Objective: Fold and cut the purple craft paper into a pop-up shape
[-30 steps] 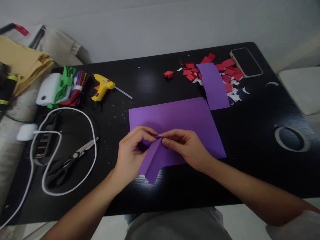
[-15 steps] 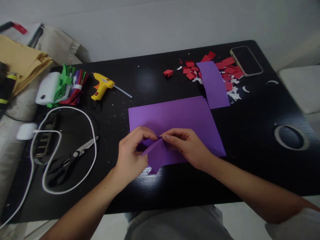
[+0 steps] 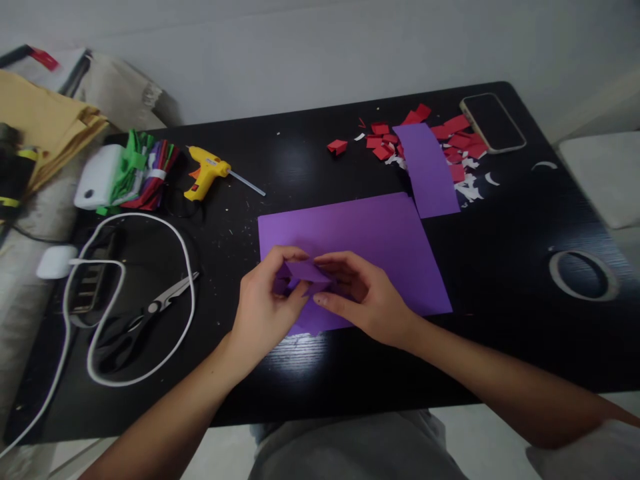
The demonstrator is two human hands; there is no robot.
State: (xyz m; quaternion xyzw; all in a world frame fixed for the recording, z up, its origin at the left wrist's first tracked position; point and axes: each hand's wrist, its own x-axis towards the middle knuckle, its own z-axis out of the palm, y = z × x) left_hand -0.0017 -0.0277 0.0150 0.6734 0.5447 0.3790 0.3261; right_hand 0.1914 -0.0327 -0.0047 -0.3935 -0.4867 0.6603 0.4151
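Observation:
A small folded purple paper piece (image 3: 306,273) is pinched between both hands just above the table. My left hand (image 3: 264,308) grips its left side with curled fingers. My right hand (image 3: 367,299) holds its right side, fingers bent around it. Under the hands lies a large purple sheet (image 3: 370,233) on the black table (image 3: 500,287). A narrower purple strip (image 3: 429,170) lies behind it to the right.
Scissors (image 3: 145,317) lie inside a loop of white cable (image 3: 186,267) at left. A yellow glue gun (image 3: 206,173), a bundle of coloured paper (image 3: 143,175) and a white device (image 3: 96,177) sit at back left. Red paper scraps (image 3: 385,143) and a phone (image 3: 492,123) are at back right.
The hanging purple piece has been folded up shorter and raised between the fingers; it no longer dangles toward the table's front edge. Both hands have closed in a little.

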